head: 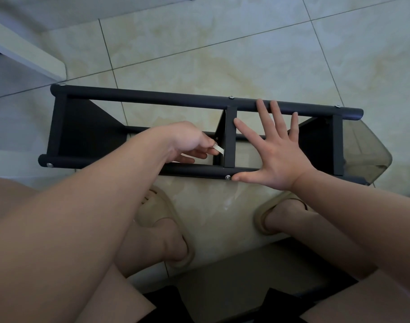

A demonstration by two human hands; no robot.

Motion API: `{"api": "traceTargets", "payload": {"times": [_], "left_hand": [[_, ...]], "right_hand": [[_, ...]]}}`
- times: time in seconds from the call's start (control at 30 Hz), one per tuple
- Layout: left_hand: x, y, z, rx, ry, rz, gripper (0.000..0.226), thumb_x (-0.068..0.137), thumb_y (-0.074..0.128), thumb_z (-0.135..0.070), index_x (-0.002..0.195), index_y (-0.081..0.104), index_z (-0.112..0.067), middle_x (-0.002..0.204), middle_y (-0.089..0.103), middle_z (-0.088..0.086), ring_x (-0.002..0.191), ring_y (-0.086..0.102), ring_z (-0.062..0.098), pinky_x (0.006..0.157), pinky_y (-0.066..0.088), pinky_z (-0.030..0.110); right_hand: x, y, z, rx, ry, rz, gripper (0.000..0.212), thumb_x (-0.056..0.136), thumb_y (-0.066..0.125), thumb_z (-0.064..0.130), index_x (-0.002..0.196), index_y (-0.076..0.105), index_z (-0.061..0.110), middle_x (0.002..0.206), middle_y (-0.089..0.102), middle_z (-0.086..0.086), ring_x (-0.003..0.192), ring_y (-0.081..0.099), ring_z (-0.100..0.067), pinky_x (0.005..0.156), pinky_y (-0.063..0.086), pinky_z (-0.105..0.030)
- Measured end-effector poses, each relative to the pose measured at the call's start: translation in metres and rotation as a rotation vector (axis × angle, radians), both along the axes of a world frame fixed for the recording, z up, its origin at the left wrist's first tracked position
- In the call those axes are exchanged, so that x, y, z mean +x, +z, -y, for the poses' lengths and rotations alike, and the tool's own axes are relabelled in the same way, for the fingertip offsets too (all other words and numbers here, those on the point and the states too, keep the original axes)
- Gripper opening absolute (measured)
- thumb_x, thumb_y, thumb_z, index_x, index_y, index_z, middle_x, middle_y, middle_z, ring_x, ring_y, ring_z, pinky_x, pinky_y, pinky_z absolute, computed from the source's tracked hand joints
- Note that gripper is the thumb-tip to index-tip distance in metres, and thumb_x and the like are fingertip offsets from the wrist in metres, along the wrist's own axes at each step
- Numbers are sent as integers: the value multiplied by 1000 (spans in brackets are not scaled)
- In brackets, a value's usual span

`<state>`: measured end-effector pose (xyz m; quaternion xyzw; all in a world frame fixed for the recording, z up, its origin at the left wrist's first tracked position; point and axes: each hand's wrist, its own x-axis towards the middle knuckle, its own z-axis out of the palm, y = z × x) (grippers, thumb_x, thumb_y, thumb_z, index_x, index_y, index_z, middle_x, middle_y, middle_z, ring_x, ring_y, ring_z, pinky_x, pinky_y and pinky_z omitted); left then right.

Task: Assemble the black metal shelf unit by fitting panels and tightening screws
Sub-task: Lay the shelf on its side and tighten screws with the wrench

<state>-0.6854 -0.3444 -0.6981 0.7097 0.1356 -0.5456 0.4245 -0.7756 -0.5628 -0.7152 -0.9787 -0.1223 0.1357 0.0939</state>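
The black metal shelf unit lies on its side on the tiled floor, its round posts running left to right with three panels between them. Silver screw heads show on the posts, one on the near post by my right thumb. My left hand reaches inside the frame and pinches a small flat silver tool against the middle panel. My right hand is spread flat with fingers apart, its thumb on the near post and its fingertips reaching the far post.
A clear smoky plastic piece sits at the shelf's right end. White furniture stands at the upper left. My feet in beige slippers rest on the floor just in front of the near post.
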Motion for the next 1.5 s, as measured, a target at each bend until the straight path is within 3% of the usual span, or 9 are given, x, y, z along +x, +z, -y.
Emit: {"api": "traceTargets", "payload": {"times": [0.43,0.7,0.9,0.97,1.07,1.17,1.33,1.5], "left_hand": [[-1,0,-11,-29,-242,133,13,100,58,-18,92,67,-17,87,76,-8,93,63,9,91,48,33],[-2,-1,-13,-29,-388,204,15,98,61,-16,86,69,-21,86,73,-12,93,60,6,84,47,29],[-3,-1,-11,-1,-517,245,19,94,65,-15,79,68,-25,75,61,-8,75,51,9,68,39,25],[-2,0,-10,18,-545,253,17,94,66,-18,80,68,-27,81,63,-6,81,53,12,74,43,27],[1,3,-9,38,-541,301,13,94,66,-18,84,72,-23,90,71,-4,86,61,11,71,46,23],[8,6,-11,52,-530,338,15,91,68,-17,80,74,-25,79,74,-12,81,65,4,65,43,20],[9,4,-7,81,-498,407,20,84,72,-18,68,73,-30,85,71,-9,85,62,8,73,48,24],[1,-1,3,-25,-202,349,10,82,69,-17,74,73,-20,87,72,4,83,62,16,76,49,30]], "right_hand": [[0,-1,0,-10,2,-1,113,67,28,102,161,4,43,168,-18,-10,153,-22,-36,115,-8,-73],[0,0,-1,-7,2,-6,113,67,31,100,161,4,43,168,-18,-10,153,-21,-37,116,-8,-73],[-1,0,0,-2,1,7,113,67,33,100,161,7,42,169,-16,-11,154,-19,-37,115,-8,-73],[0,0,-1,2,1,9,113,67,33,100,161,7,42,169,-16,-11,154,-19,-37,115,-9,-72],[0,0,-1,0,-3,4,114,67,34,100,161,6,43,169,-16,-10,154,-20,-37,115,-9,-72],[0,0,0,0,-2,2,114,67,35,99,161,6,42,169,-17,-11,153,-20,-37,115,-9,-72],[0,0,0,-5,-2,2,113,67,34,100,161,5,43,169,-17,-11,153,-20,-37,115,-8,-74],[0,0,-1,-4,5,9,112,68,31,100,161,6,42,169,-16,-11,153,-20,-38,115,-8,-74]]}}
